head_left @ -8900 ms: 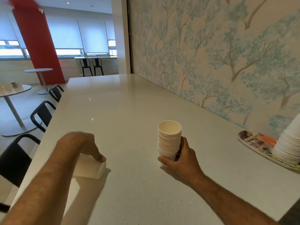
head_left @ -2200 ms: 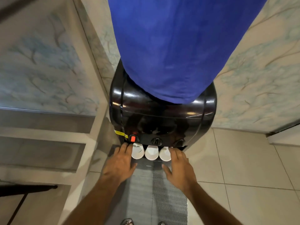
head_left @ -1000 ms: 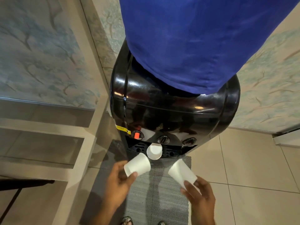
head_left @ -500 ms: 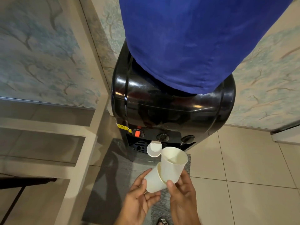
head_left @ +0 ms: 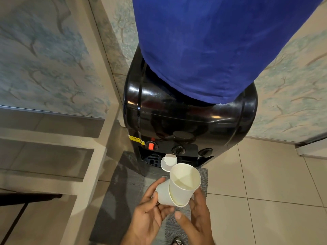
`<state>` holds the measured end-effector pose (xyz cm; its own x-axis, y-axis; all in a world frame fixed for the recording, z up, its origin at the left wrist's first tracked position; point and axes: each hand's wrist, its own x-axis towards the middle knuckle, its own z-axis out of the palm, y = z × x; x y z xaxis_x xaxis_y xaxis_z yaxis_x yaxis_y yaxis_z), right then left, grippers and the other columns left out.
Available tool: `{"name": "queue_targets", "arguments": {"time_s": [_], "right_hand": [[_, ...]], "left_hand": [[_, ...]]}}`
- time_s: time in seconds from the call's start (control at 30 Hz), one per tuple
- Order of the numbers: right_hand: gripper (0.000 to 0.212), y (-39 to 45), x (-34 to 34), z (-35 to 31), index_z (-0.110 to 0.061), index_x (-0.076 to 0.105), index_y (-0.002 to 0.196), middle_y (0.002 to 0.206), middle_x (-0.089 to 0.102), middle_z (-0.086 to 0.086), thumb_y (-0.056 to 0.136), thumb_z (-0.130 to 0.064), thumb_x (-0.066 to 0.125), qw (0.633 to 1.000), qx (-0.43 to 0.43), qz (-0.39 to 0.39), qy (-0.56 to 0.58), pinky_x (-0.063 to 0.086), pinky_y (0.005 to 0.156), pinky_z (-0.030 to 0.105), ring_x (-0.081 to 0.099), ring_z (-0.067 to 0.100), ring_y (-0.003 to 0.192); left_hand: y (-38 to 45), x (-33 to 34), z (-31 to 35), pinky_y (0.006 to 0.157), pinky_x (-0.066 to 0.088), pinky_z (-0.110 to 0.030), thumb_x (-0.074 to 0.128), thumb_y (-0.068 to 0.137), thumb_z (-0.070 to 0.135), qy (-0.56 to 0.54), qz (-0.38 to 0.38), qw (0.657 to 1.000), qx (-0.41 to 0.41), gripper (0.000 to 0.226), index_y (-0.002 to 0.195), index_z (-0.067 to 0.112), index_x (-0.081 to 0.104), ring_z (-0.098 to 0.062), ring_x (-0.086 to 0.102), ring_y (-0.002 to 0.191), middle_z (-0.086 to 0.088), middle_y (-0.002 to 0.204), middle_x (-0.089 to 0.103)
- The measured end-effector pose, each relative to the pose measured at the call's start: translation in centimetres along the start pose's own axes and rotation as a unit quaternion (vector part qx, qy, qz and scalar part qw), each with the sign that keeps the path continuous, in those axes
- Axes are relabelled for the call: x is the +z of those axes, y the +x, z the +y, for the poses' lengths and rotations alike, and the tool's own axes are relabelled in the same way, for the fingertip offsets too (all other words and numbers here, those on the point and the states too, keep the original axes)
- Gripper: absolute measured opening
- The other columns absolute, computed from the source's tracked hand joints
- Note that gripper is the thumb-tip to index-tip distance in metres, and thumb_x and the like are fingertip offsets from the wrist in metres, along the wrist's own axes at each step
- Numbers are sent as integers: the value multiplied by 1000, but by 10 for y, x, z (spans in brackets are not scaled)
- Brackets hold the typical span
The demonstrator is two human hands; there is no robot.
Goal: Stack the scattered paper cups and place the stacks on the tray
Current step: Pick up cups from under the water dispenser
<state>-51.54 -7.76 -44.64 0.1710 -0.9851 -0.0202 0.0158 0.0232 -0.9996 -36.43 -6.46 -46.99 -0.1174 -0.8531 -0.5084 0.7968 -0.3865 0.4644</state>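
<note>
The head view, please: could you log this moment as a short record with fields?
place: in front of a black water dispenser with a blue bottle
left hand: holds the outer cup
right hand: holds the inner cup, partly nested
third cup: upside down under the taps
floor: grey mat on tiles

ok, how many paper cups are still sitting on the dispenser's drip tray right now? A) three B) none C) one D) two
C: a single cup stands under the taps of the black dispenser, while the other two cups are being nested together between the left hand and the right hand.
</note>
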Motion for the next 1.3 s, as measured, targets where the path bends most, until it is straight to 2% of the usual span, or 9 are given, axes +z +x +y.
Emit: {"name": "queue_targets", "arguments": {"time_s": [0.2, 0.4, 0.5, 0.6, 0.7, 0.83, 0.93, 1.07, 1.3], "right_hand": [[116, 4, -2, -12, -20, 14, 157, 162, 27, 1, 68, -35, 86, 991, -68, 28, -109, 38, 111, 43, 34, 27, 145], [53, 20, -7, -20, -20, 48, 141, 156, 37, 9, 92, -39, 59, 930, -219, -11, -295, 30, 115, 47, 32, 35, 145], [58, 21, 1, -12, -12, 40, 147, 158, 34, 9, 98, -42, 45, 888, -229, -87, -388, 22, 117, 55, 28, 32, 148], [66, 20, 4, -2, -7, 32, 151, 162, 27, 7, 100, -48, 36, 865, -224, -125, -432, 14, 119, 52, 23, 28, 150], [67, 22, 2, 6, -10, 33, 152, 160, 31, 5, 100, -53, 34, 895, -204, -144, -370, 11, 122, 45, 26, 29, 149], [48, 47, -4, 23, -17, 51, 141, 150, 44, -5, 101, -43, 42, 946, -115, -39, -299, 33, 113, 34, 40, 19, 139], [54, 84, -11, 35, -16, 48, 144, 149, 44, 7, 93, -32, 58, 870, -83, -118, -471, 43, 108, 45, 40, 27, 137], [78, 128, -8, 48, -36, 14, 155, 154, 33, 7, 91, -30, 58, 723, -37, -260, -639, 39, 109, 43, 34, 28, 137], [81, 153, 8, 68, -36, 18, 153, 152, 36, 9, 88, -15, 63, 649, -41, -311, -692, 46, 100, 44, 43, 31, 132]], "left_hand": [[3, -8, 3, 65, 61, -39, 92, 54, 21, -3, 4, 1000, 10, 76, 125, 10, 66, -35, 67, 85, -24, 123, 64], [2, -9, 6, 70, 62, -40, 86, 66, 25, 7, 16, 1000, 5, 67, 127, 10, 64, -38, 65, 87, -25, 124, 63], [4, -6, 2, 70, 61, -40, 70, 78, 15, -2, 31, 1000, 6, 51, 128, 8, 62, -35, 67, 82, -25, 124, 64], [5, -7, -1, 66, 60, -40, 77, 76, 21, -13, 57, 998, 8, 52, 125, 9, 65, -31, 67, 70, -24, 118, 67], [3, -15, -1, 58, 59, -36, 60, 86, 19, -20, 85, 996, 14, 43, 129, 10, 62, -31, 66, 66, -27, 109, 67], [0, -29, 5, 58, 60, -34, 53, 87, 24, -24, 128, 991, 35, 41, 125, 15, 64, -29, 65, 65, -25, 103, 69], [0, -35, 13, 57, 60, -33, 53, 85, 26, -13, 152, 988, 41, 42, 124, 15, 63, -27, 65, 62, -23, 98, 71], [3, -39, 20, 58, 60, -33, 52, 87, 26, -14, 172, 984, 42, 40, 124, 16, 63, -28, 64, 66, -23, 97, 71], [11, -43, 22, 55, 60, -33, 45, 97, 22, -30, 188, 981, 32, 33, 124, 16, 63, -27, 64, 64, -22, 94, 71]]}}
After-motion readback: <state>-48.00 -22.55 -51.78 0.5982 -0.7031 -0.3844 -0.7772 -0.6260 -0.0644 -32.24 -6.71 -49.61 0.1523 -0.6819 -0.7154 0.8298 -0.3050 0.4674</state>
